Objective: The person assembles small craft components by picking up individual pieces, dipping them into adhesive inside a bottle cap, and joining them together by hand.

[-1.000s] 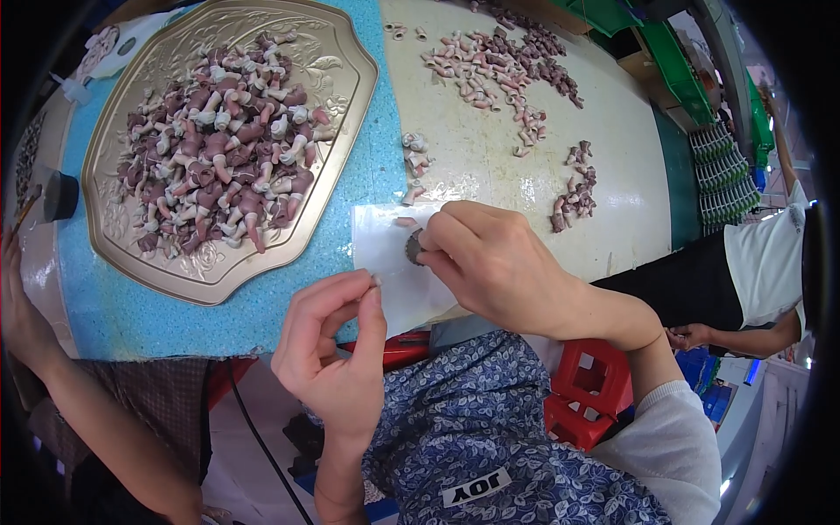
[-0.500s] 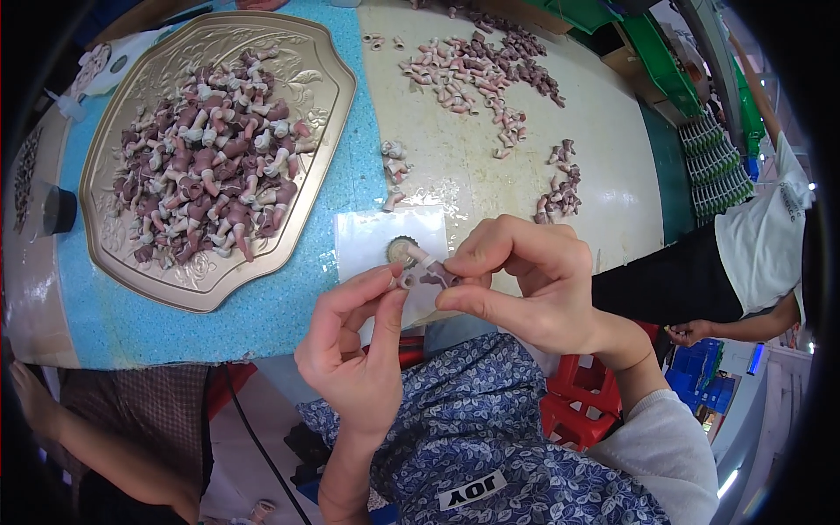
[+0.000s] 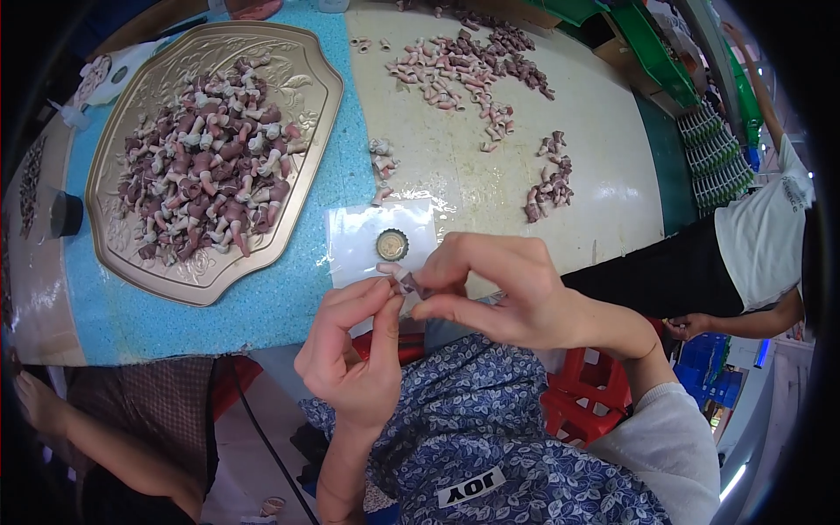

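My left hand and my right hand meet over the table's near edge, both pinching one small pink-brown moulded piece between fingertips. Just beyond them lies a clear plastic sheet with a small round bottle cap on it. A gold embossed tray at the left is heaped with several similar pink, white and brown pieces.
Loose pieces lie in scattered clusters and a small group on the cream table top. A blue mat sits under the tray. Another person in white stands at right. A red stool sits below.
My right hand has drawn back from the cap on the plastic sheet toward me, and my left hand has risen to meet it; both now pinch the small piece.
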Available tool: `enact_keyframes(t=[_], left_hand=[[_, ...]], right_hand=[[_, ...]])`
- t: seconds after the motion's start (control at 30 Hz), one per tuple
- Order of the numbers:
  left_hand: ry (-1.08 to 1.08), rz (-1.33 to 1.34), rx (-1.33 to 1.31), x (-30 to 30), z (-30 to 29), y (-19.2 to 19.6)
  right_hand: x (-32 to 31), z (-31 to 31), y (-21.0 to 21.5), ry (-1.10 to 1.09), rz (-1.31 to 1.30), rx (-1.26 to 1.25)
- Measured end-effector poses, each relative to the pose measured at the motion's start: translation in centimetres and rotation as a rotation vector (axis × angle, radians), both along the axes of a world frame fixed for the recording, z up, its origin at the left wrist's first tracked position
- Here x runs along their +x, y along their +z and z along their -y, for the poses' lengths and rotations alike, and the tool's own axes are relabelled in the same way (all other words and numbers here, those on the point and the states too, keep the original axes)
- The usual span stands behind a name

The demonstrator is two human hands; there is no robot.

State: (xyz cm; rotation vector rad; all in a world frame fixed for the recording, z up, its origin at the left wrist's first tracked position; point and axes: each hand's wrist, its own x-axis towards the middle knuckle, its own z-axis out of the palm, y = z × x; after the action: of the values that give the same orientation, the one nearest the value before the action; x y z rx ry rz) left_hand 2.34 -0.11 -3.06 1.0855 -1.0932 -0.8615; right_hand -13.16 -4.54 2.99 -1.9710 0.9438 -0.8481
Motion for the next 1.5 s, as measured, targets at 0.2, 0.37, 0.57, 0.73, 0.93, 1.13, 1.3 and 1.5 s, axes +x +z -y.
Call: enact_keyframes(t=[0.2, 0.37, 0.57, 0.73, 0.93, 1.13, 1.3, 1.5], left_hand=[[-0.055, 0.017, 0.097, -0.4, -0.4, 1.6], [-0.161, 0.298, 0.169, 0.1, -0.8, 2.5], [-0.164, 0.368, 0.002, -1.9, -1.5, 1.8], [-0.116, 0.392, -0.046, -1.5, -1.4, 1.3], [0.115, 0.813, -0.045, 6.6, 4.0, 1.4], [0.286, 1.052, -0.149, 11.7, 7.7, 0.7], [0.326, 1.0, -0.149, 10.1, 8.1, 0.9], [0.071, 0.771, -0.143, 3.3, 6.0, 2.5]], right_hand=[[-0.2, 0.0, 0.2, 0.011, -0.515, -0.311], [0.3, -1.2, -0.6, -0.013, -0.536, -0.358], [0.8, -3.0, -0.8, -0.089, -0.422, -0.361], [1.0, -2.6, -1.6, -0.046, -0.388, -0.466], [-8.8, 2.7, -0.7, -0.592, -0.395, -0.296], [-17.5, 7.2, -1.9, -0.265, -0.721, -0.304], [-18.2, 8.1, -2.0, -0.203, -0.757, -0.259], [-9.5, 4.1, 0.2, -0.421, -0.11, 0.189]])
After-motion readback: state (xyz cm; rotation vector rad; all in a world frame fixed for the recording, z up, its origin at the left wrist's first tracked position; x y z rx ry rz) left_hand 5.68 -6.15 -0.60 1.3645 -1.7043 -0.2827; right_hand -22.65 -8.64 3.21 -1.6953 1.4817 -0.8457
